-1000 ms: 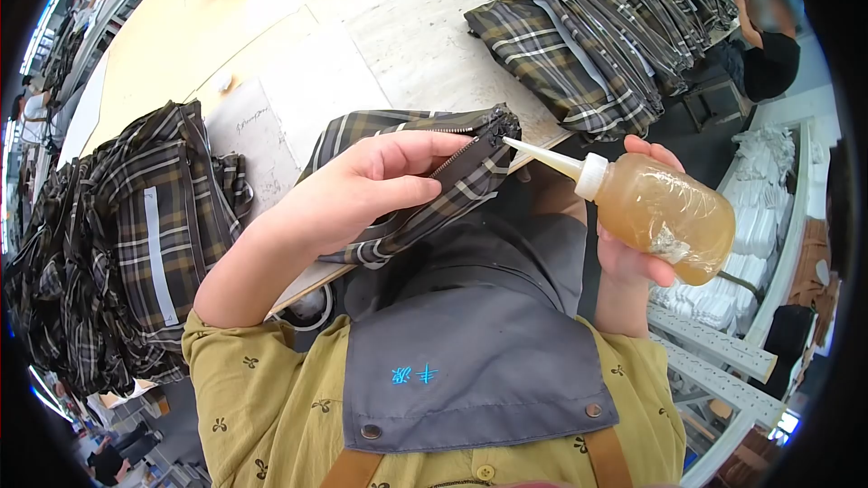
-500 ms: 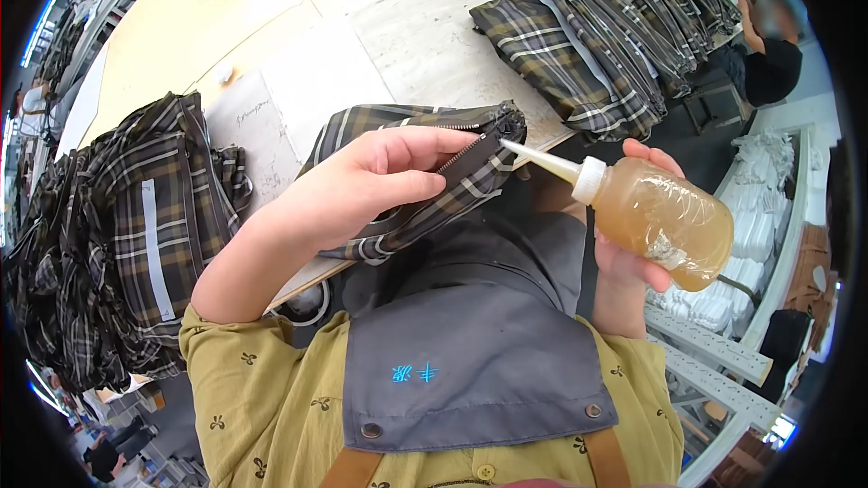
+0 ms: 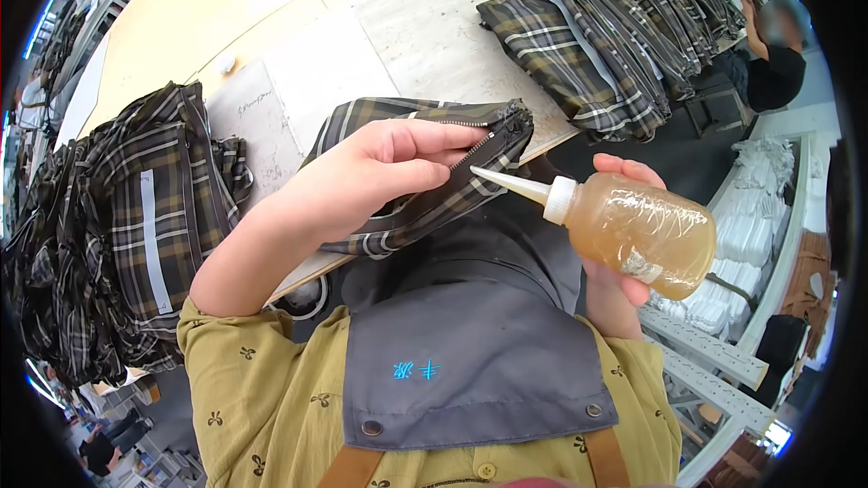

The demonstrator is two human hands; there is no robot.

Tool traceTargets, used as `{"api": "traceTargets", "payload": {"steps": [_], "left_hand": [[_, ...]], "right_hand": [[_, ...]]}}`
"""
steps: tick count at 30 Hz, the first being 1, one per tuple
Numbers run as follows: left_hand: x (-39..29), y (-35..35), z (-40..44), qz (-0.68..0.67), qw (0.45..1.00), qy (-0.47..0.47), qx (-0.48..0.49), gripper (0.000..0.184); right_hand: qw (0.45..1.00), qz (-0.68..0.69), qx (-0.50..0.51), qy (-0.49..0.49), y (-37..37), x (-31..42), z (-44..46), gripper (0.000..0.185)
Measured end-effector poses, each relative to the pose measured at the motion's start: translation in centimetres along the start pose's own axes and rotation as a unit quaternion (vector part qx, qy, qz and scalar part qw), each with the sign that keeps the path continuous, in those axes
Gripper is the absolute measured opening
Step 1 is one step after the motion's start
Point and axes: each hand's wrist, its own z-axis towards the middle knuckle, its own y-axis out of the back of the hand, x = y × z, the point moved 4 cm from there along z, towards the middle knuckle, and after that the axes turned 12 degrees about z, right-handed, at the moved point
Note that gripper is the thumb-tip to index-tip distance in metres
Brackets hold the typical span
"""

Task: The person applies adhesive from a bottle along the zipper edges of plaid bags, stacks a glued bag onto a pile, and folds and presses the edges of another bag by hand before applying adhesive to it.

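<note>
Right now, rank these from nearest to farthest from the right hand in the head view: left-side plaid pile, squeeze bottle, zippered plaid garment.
1. Squeeze bottle: gripped in the right hand.
2. Zippered plaid garment: left of the bottle, at the left hand.
3. Plaid pile: far left.

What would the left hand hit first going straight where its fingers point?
The left hand would likely meet the metal-toothed zipper of the dark plaid cloth; depth is unclear.

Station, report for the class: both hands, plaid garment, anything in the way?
Left hand holding plaid garment, zipper parted. Right hand gripping bottle, nozzle beside zipper. Nothing visible in the way.
</note>
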Motion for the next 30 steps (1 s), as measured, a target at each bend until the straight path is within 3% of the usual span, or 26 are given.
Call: {"api": "traceTargets", "payload": {"steps": [3,5,7,9,13,14,25,27,30], "left_hand": [[0.0,0.0,0.0,-0.021,1.0,0.004,-0.003,0.044],[-0.1,0.1,0.0,-0.033,0.999,0.001,-0.006,0.044],[-0.1,0.1,0.0,-0.042,0.999,0.003,0.011,0.041],[-0.2,0.0,-0.1,-0.046,0.999,0.002,0.013,0.041],[-0.5,-0.3,-0.1,-0.047,0.999,-0.004,0.013,0.041],[-0.4,-0.3,-0.1,-0.048,0.999,-0.003,0.013,0.041],[0.1,0.2,0.1,-0.013,1.0,0.022,0.0,0.041],[-0.1,0.2,0.0,-0.013,1.0,0.021,0.004,0.041],[-0.4,-0.1,0.0,-0.02,1.0,0.024,0.0,0.041]], "right_hand": [[0.999,-0.04,-0.003,0.023,0.5,-0.3,0.2,0.115],[0.995,0.044,-0.018,0.089,1.6,-0.2,0.7,0.116],[0.992,0.093,-0.032,0.08,2.3,-0.3,1.2,0.116],[0.981,0.139,0.098,0.09,2.1,0.1,1.8,0.116],[0.997,0.008,-0.012,0.08,2.2,0.2,1.3,0.118],[0.995,0.03,0.03,0.091,2.5,0.0,1.3,0.118],[0.999,-0.004,0.017,0.038,1.2,-0.8,1.0,0.115],[0.988,0.058,0.114,0.088,0.8,-1.0,1.1,0.115],[0.991,0.031,0.113,0.068,-0.2,-0.3,0.7,0.113]]}}
